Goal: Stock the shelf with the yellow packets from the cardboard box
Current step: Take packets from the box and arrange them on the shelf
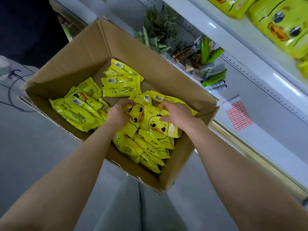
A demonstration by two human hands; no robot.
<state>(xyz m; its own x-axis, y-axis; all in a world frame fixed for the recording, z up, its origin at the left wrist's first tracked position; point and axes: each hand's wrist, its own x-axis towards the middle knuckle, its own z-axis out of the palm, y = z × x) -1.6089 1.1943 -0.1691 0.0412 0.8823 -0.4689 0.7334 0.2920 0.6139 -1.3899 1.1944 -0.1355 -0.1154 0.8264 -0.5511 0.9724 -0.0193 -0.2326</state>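
An open cardboard box (80, 52) stands on the floor below me, holding several yellow packets printed with a duck face. Both hands are down inside it. My left hand (118, 114) grips one duck-face packet (135, 117) by its left edge, fingers curled over the top. Beside it, my right hand (176, 114) grips a second duck-face packet (155, 124), thumb on its front. More packets (76, 112) lie loose at the box's left, back and near side. The white shelf (246, 35) at the upper right carries larger yellow duck packs (281, 25).
A lower shelf level holds green and brown snack packets (181, 49). A sheet of red-and-white labels (238, 115) lies on the bottom shelf board. Grey floor surrounds the box; my legs are under its near corner. A dark area lies at the upper left.
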